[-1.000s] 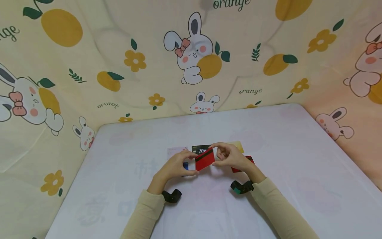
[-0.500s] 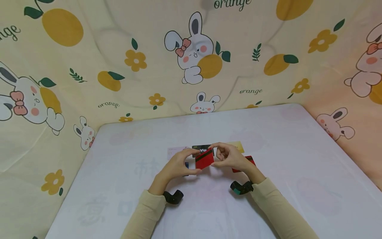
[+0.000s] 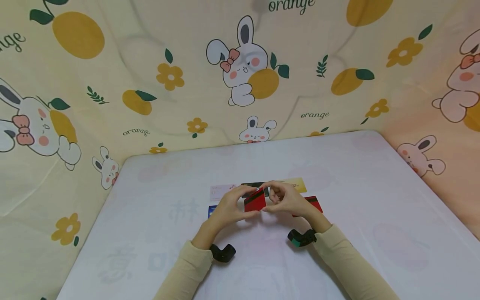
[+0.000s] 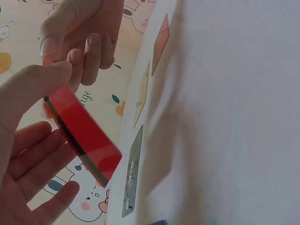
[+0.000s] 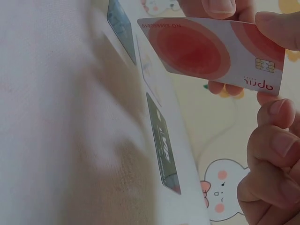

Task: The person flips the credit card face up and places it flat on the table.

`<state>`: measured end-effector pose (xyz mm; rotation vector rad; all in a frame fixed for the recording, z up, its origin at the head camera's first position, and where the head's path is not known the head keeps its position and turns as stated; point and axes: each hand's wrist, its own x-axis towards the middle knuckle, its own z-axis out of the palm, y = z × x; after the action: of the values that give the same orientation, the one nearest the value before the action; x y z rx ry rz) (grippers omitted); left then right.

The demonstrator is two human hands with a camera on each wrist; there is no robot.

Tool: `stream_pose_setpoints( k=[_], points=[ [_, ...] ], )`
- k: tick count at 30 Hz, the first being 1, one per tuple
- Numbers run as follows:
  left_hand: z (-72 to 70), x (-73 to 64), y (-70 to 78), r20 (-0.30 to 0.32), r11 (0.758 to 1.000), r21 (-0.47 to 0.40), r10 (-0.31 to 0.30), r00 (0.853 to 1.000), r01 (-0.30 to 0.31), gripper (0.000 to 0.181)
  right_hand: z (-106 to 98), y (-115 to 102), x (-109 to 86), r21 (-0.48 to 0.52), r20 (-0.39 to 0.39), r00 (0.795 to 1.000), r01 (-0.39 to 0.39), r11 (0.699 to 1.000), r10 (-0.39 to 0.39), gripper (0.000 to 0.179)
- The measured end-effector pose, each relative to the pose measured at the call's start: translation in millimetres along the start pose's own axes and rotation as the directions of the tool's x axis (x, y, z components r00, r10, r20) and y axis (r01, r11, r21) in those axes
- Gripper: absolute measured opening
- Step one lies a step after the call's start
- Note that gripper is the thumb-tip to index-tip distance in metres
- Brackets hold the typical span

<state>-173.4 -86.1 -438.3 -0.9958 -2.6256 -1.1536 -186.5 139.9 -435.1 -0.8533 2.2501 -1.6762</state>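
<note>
A bank card (image 3: pixel 255 202) is held up above the table; its red back with a dark stripe shows in the head view. Its white face with red circles and a chip shows in the right wrist view. My right hand (image 3: pixel 290 200) pinches its right end between thumb and forefinger, the other fingers curled. Around its left part curves my left hand (image 3: pixel 228 208), forefinger at the upper edge and thumb at the lower. In the left wrist view the left thumb (image 4: pixel 56 72) lies at the card's edge by the right thumb. The left fingers spread behind it.
Several other cards lie on the white table (image 3: pixel 375 216): a pink one (image 3: pixel 219 192), a black VIP card (image 5: pixel 164 145), a gold one (image 3: pixel 298 184), a blue one (image 3: pixel 211 210) and a red one (image 3: pixel 315 203). A bunny-print cloth (image 3: pixel 180 100) hangs behind.
My left hand has moved to the right along the card, baring the blue card's left end. The card and my right hand have shifted slightly left.
</note>
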Motion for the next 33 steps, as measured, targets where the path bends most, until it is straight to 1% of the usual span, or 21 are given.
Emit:
stream_pose_setpoints(
  k=[8, 12, 16, 21, 25, 28, 33],
  points=[
    [-0.9, -0.5, 2.0, 0.011, 0.999, -0.036, -0.009, 1.000, 0.010, 0.056, 1.8, -3.4, -0.5, 0.010, 0.010, 1.000, -0.006, 1.000, 0.006, 0.051],
    [-0.3, -0.8, 1.7, 0.009, 0.999, -0.050, -0.013, 1.000, 0.013, 0.056, 2.3, -2.5, -0.2, 0.013, 0.015, 1.000, 0.010, 1.000, -0.011, 0.050],
    [0.5, -1.6, 1.3, -0.007, 0.999, -0.053, -0.004, 1.000, 0.004, 0.055, 2.5, -1.4, -0.4, 0.023, 0.018, 1.000, 0.023, 0.999, -0.023, 0.050],
    [0.9, -2.0, 1.4, -0.018, 0.998, -0.060, 0.010, 1.000, -0.011, 0.055, 2.8, -1.5, -1.0, 0.034, 0.022, 1.000, 0.015, 0.999, -0.016, 0.052],
    [0.3, -1.4, 1.8, -0.025, 0.997, -0.078, -0.004, 1.000, 0.002, 0.055, 2.5, -1.0, -0.7, 0.045, 0.022, 1.000, -0.007, 0.999, 0.006, 0.055],
    [-0.8, -0.8, 1.7, -0.041, 0.996, -0.091, -0.014, 0.999, 0.011, 0.055, 1.9, -0.2, -0.1, 0.049, 0.015, 1.000, -0.015, 0.999, 0.015, 0.056],
    [-3.0, -0.4, 1.6, -0.068, 0.993, -0.116, -0.008, 0.998, 0.000, 0.054, 0.6, 1.5, 1.2, 0.037, 0.006, 1.000, -0.012, 0.999, 0.012, 0.057]
  ],
)
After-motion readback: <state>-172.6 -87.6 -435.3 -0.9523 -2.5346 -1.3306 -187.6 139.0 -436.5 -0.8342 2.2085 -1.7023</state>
